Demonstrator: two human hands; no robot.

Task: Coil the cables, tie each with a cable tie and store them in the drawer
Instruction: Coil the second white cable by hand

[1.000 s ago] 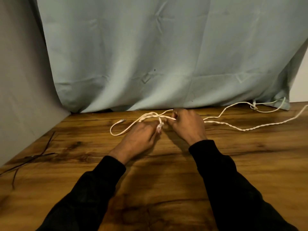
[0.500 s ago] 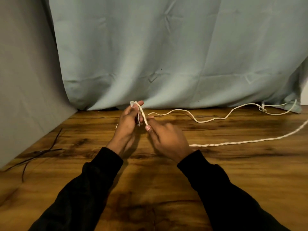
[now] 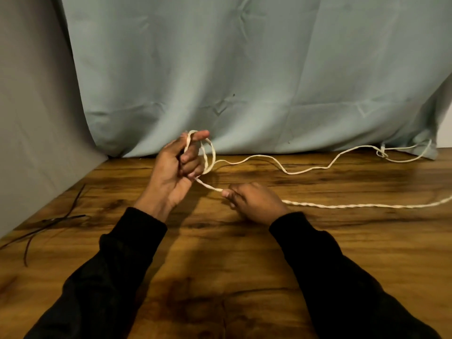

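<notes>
Cable: thin cream-white cable point(image 3: 305, 170), looped round the left hand and trailing right across the tabletop.
Left grip: left hand point(image 3: 176, 170) raised, palm toward the camera, fingers curled on a small loop of the cable that passes over the extended index finger.
Right grip: right hand point(image 3: 254, 198) low over the tabletop, thumb and fingertips pinching the cable; a short taut stretch runs between the two hands.
Cable run: behind the right hand a twisted length point(image 3: 367, 205) lies toward the right edge; another strand wanders to the far right, ending near the curtain hem.
Tabletop: dark-grained brown wooden tabletop point(image 3: 220, 265).
Left side: thin black strands point(image 3: 49, 222), possibly cable ties, lying well apart from the hands.
Backdrop: pale blue-grey cloth curtain point(image 3: 244, 69).
</notes>
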